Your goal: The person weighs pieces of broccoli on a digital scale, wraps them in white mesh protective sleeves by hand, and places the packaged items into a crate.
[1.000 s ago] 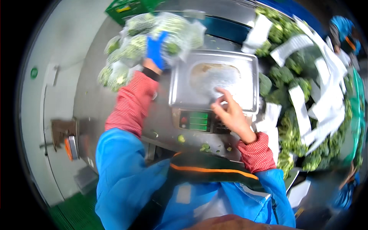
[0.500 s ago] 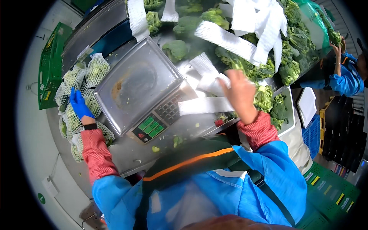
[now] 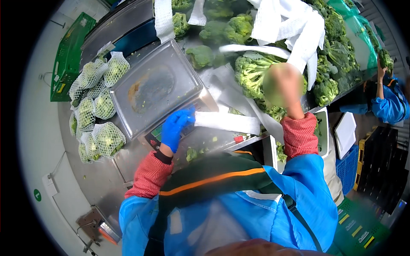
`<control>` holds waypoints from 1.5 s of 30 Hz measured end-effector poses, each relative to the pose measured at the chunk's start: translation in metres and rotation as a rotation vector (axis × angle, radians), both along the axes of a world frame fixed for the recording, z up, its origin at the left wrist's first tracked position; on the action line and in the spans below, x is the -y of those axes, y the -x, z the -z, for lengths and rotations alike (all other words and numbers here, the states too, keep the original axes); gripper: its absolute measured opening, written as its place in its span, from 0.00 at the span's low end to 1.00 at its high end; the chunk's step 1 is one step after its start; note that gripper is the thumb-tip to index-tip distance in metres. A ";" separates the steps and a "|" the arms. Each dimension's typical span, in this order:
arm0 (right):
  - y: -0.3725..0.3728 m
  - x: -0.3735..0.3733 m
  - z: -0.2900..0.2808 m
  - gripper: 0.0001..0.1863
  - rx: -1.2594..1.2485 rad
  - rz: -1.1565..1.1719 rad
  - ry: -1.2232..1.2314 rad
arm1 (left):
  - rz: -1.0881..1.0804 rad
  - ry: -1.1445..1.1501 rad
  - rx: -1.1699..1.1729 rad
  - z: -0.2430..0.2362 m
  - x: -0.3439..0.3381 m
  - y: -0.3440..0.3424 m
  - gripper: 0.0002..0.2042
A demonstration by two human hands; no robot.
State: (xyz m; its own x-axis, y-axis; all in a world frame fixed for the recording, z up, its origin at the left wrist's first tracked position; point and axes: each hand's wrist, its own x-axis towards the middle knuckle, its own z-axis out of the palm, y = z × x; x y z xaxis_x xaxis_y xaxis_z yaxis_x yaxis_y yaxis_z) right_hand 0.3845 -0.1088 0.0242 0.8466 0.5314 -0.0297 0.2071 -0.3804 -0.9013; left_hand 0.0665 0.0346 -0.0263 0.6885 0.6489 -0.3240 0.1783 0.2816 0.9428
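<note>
My left hand (image 3: 175, 128), in a blue glove, pinches the near-left end of a white net sleeve (image 3: 230, 122), which lies flattened out to the right. My bare right hand (image 3: 285, 83) is closed at the stem side of a large broccoli head (image 3: 252, 72); a blurry spot partly hides its fingers. Left of my left hand is a weighing scale with a bare steel pan (image 3: 160, 81); the hand partly covers its keypad. More white net sleeves (image 3: 294, 25) are heaped over loose broccoli beyond my right hand.
Several net-wrapped broccoli heads (image 3: 95, 109) stand left of the scale. Loose broccoli (image 3: 326, 91) piles up along the right side. A white bin (image 3: 323, 132) sits beside my right forearm. At the far right, a co-worker in blue (image 3: 390, 100) holds broccoli. A green crate (image 3: 70, 57) stands at the left.
My left hand has moved right from the wrapped broccoli to the net sleeve's end and closed on it. My right hand has left the sleeves and closed at a broccoli head, farther right.
</note>
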 end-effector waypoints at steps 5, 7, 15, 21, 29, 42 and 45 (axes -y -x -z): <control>0.031 -0.040 -0.024 0.13 -0.174 -0.261 -0.158 | 0.066 0.095 -0.112 0.005 0.023 0.008 0.12; 0.064 -0.071 -0.028 0.13 0.023 -0.420 -0.183 | 0.094 0.150 -0.115 0.008 0.031 0.010 0.12; 0.118 -0.140 -0.010 0.21 0.573 -0.647 -0.145 | 0.232 0.085 0.022 0.018 0.039 0.017 0.15; 0.052 -0.092 0.037 0.23 0.991 -0.466 0.567 | 0.314 -0.109 -0.007 0.025 0.046 0.015 0.14; 0.054 -0.053 0.028 0.11 0.768 -0.438 0.173 | 0.248 0.169 0.114 0.004 0.056 -0.036 0.19; 0.069 -0.050 -0.024 0.18 0.283 -0.516 -0.054 | 0.024 -0.222 0.109 -0.026 0.017 -0.101 0.18; 0.071 -0.057 -0.018 0.08 0.038 -0.543 -0.079 | 0.138 0.071 0.231 -0.041 0.003 -0.089 0.18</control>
State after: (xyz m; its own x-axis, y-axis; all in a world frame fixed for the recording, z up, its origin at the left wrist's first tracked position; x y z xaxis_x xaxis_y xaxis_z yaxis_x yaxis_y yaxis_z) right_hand 0.3140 -0.0518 0.0426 0.4496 0.8916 0.0533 0.3880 -0.1411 -0.9108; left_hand 0.1553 0.0312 0.0143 0.8297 0.5249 -0.1899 0.0026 0.3366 0.9417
